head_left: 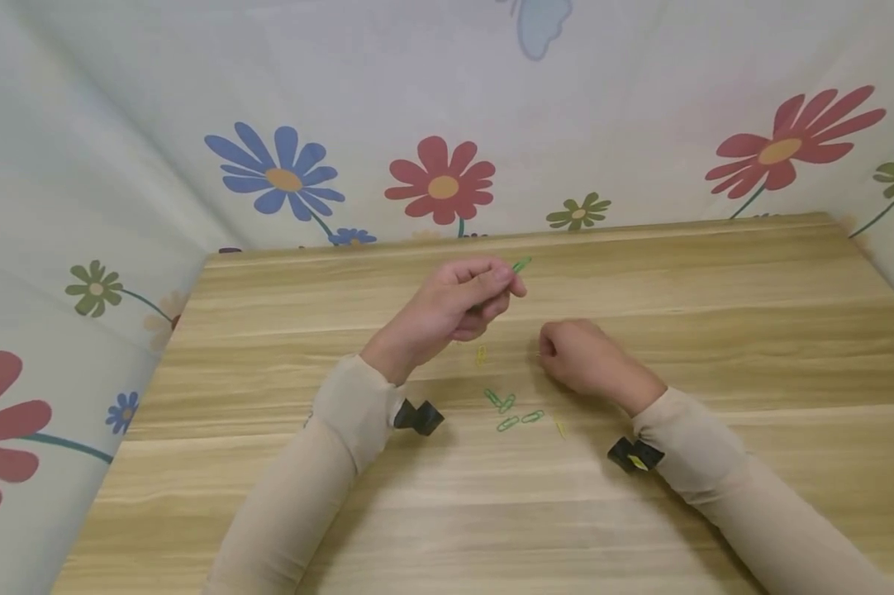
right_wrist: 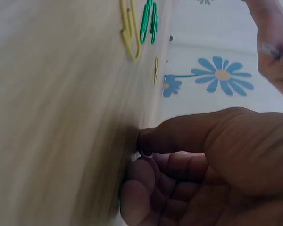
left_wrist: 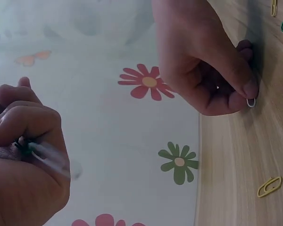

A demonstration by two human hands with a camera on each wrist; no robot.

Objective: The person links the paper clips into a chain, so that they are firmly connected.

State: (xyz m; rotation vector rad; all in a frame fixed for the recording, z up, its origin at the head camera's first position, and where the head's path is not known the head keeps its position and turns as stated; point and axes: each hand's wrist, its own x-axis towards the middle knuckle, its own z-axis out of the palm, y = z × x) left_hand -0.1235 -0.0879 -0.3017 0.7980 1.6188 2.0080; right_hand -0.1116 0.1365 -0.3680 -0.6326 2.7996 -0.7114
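Note:
Above the table, my left hand (head_left: 458,297) pinches a green paper clip (head_left: 521,264) between thumb and fingers, its end sticking out past the fingertips. The left wrist view also shows a blurred whitish shape (left_wrist: 47,157) beside the green in that hand. Lower and to the right, my right hand (head_left: 592,359) is down at the tabletop, its thumb and forefinger pinching a white paper clip (left_wrist: 251,102). Only a small loop of that white clip (right_wrist: 145,154) shows; the fingers hide the rest.
Several green paper clips (head_left: 532,416) lie loose on the wooden table (head_left: 447,512) between the forearms. Near them are a yellow paper clip (head_left: 481,355) and another yellow clip (head_left: 561,428). Behind the table hangs a flower-patterned curtain (head_left: 365,91).

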